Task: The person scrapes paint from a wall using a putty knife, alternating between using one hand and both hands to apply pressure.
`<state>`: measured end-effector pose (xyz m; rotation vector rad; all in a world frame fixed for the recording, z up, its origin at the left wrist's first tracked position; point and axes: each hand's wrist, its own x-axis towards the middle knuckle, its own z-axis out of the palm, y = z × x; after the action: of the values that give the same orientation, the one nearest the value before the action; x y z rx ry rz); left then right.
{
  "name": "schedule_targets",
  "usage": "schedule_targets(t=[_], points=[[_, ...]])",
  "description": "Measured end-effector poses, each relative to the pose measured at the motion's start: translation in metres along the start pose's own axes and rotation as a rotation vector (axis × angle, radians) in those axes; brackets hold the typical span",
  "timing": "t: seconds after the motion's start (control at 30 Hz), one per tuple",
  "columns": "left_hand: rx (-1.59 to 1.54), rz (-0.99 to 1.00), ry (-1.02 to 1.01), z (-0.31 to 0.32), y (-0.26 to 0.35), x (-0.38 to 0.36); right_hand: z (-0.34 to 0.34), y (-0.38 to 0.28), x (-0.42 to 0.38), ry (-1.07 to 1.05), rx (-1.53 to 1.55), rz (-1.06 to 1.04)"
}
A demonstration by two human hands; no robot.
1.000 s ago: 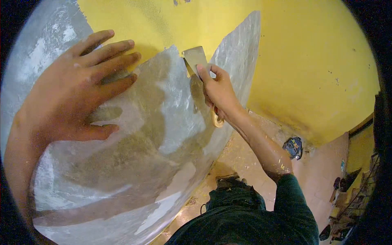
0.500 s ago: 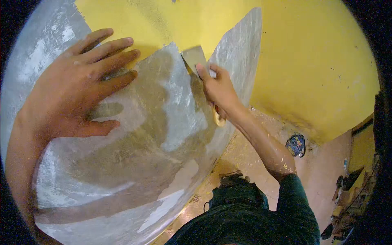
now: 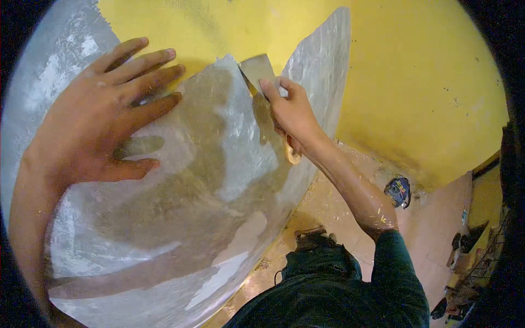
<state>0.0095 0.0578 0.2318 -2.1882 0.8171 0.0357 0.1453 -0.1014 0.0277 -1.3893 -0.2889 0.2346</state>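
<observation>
Fingers spread, my left hand (image 3: pixel 104 109) lies against the wall, where bare grey surface (image 3: pixel 180 191) meets yellow paint (image 3: pixel 158 22). Nothing is held in it. My right hand (image 3: pixel 292 112) is closed around a scraper (image 3: pixel 258 68) with a flat, wide metal blade and a light-coloured handle end showing below the fist. The blade touches the wall at the ragged edge of the yellow paint, between two grey areas. My right fingers hide most of the handle.
A dark blue bag-like object (image 3: pixel 397 192) sits on the tiled floor (image 3: pixel 350 218) near the wall's base. Assorted dark items (image 3: pixel 459 284) lie along the right side. Paint flakes stick to my right forearm.
The scraper and my right hand have shifted slightly up and to the left. My left hand stays spread on the wall with hardly any movement.
</observation>
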Motion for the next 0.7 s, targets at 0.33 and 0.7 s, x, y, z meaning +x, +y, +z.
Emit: schedule_targets(t=[0.33, 0.7], points=[[0.007, -0.011, -0.032, -0.007, 0.0, 0.001, 0.0, 0.012, 0.016, 0.165, -0.09, -0.16], [-0.023, -0.024, -0.042, -0.007, 0.002, -0.002, 0.002, 0.004, 0.011, 0.097, -0.075, -0.235]])
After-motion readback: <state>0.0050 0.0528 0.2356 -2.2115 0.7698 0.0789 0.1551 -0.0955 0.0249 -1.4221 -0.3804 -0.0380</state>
